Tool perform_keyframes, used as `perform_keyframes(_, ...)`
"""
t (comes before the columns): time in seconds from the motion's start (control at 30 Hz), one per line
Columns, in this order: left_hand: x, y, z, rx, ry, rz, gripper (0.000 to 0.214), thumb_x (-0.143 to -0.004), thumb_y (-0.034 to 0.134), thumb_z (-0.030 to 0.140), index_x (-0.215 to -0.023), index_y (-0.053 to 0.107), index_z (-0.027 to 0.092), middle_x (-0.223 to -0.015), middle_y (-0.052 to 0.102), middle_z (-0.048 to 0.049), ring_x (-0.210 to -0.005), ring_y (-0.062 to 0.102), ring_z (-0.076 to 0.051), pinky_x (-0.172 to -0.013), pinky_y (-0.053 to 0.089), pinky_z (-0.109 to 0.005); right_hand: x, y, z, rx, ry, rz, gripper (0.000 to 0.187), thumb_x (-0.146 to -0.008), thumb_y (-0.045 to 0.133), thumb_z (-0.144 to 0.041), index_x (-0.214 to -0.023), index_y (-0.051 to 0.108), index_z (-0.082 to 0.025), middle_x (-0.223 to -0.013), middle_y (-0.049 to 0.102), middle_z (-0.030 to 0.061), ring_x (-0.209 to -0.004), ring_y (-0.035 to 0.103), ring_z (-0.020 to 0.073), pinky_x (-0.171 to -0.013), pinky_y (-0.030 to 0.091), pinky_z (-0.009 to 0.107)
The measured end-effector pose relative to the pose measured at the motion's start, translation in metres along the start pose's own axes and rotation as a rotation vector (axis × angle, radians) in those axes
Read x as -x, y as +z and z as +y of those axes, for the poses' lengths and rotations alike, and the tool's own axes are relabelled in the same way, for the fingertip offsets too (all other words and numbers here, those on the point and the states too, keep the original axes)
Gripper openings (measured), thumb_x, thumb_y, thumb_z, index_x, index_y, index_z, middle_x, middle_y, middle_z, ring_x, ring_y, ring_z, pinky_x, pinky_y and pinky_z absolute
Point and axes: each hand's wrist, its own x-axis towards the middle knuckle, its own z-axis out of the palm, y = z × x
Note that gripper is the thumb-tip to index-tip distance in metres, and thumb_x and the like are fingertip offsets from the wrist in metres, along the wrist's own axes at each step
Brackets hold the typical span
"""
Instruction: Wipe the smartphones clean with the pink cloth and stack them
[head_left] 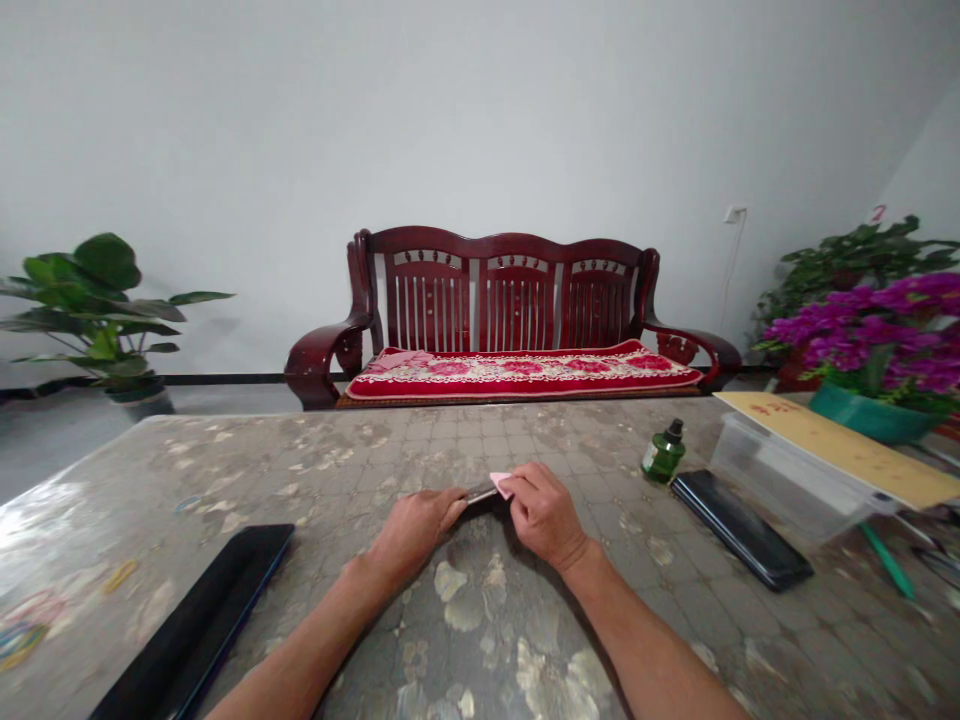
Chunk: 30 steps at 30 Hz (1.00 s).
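Note:
My left hand point(421, 525) is closed on one end of a thin, flat, silvery object point(481, 494) above the table. Its kind cannot be made out, as both hands cover its ends. Fingers of my right hand point(546, 513) are closed around a small pale pink piece of cloth or paper point(500, 485), which touches the other end of the silvery object. Both hands are close together over the middle of the patterned tablecloth point(480, 620).
On the left lie a long black case point(202, 620) and coloured rubber bands point(26, 640). To the right are a green bottle point(664, 455), a black wallet-like case point(739, 528), a clear plastic box point(787, 485) under a yellow envelope point(847, 445), and a flower pot point(862, 412). A wooden bench point(514, 245) stands behind.

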Motion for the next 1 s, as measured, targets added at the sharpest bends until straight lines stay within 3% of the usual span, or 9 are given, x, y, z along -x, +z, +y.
perform_keyframes(0.1, -0.001, -0.001, 0.000, 0.029, -0.015, -0.014, 0.035, -0.102, 0.037, 0.033, -0.116, 0.068, 0.023, -0.105, 0.074, -0.0120, -0.098, 0.070, -0.029, -0.084, 0.050, -0.034, 0.001, -0.007, 0.015, 0.039, 0.049, 0.051, 0.031, -0.076, 0.045, 0.002, -0.086, 0.066, -0.019, -0.084, 0.058, 0.0056, -0.084, 0.052, 0.0203, -0.078, 0.045, 0.030)
perform_keyframes(0.33, -0.001, 0.001, -0.012, 0.112, -0.040, 0.020, 0.039, -0.100, 0.034, 0.035, -0.112, 0.070, 0.025, -0.100, 0.075, -0.0104, -0.094, 0.070, -0.027, -0.084, 0.048, -0.033, -0.005, -0.014, 0.015, 0.193, 0.030, -0.085, 0.019, -0.087, 0.057, -0.009, -0.098, 0.067, -0.021, -0.094, 0.060, 0.0056, -0.087, 0.050, 0.0211, -0.077, 0.041, 0.032)
perform_keyframes(0.5, 0.000, 0.004, -0.018, 0.195, -0.005, 0.072, 0.037, -0.098, 0.040, 0.040, -0.108, 0.073, 0.027, -0.097, 0.076, -0.0098, -0.092, 0.071, -0.029, -0.082, 0.048, -0.033, -0.008, -0.010, 0.014, 0.343, 0.036, -0.155, 0.009, -0.089, 0.064, -0.015, -0.088, 0.066, -0.023, -0.087, 0.059, 0.0026, -0.083, 0.048, 0.0201, -0.071, 0.035, 0.031)
perform_keyframes(0.7, 0.000, 0.009, -0.026, 0.417, -0.032, 0.173, 0.032, -0.092, 0.050, 0.044, -0.102, 0.076, 0.028, -0.104, 0.076, -0.0077, -0.098, 0.070, -0.030, -0.088, 0.049, -0.034, -0.008, -0.009, 0.009, 0.397, 0.009, -0.158, 0.013, -0.089, 0.064, -0.016, -0.078, 0.063, -0.022, -0.083, 0.058, 0.0018, -0.080, 0.046, 0.0197, -0.069, 0.031, 0.032)
perform_keyframes(0.83, -0.004, 0.014, -0.027, 0.655, -0.169, 0.283, 0.032, -0.085, 0.059, 0.042, -0.106, 0.073, 0.022, -0.108, 0.074, -0.0112, -0.107, 0.066, -0.033, -0.099, 0.044, -0.041, -0.009, -0.010, 0.005, 0.429, 0.014, -0.133, 0.013, -0.092, 0.062, -0.019, -0.079, 0.062, -0.022, -0.082, 0.058, 0.0021, -0.080, 0.045, 0.0203, -0.070, 0.030, 0.033)
perform_keyframes(1.0, -0.001, 0.025, -0.006, 1.285, -0.502, 0.479, 0.058, -0.078, 0.075, 0.035, -0.129, 0.053, 0.018, -0.112, 0.070, -0.0125, -0.107, 0.066, -0.026, -0.099, 0.045, -0.037, -0.013, -0.015, 0.001, 0.451, 0.046, -0.093, 0.015, -0.092, 0.061, -0.018, -0.077, 0.061, -0.022, -0.081, 0.058, 0.0023, -0.079, 0.044, 0.0203, -0.070, 0.029, 0.034)
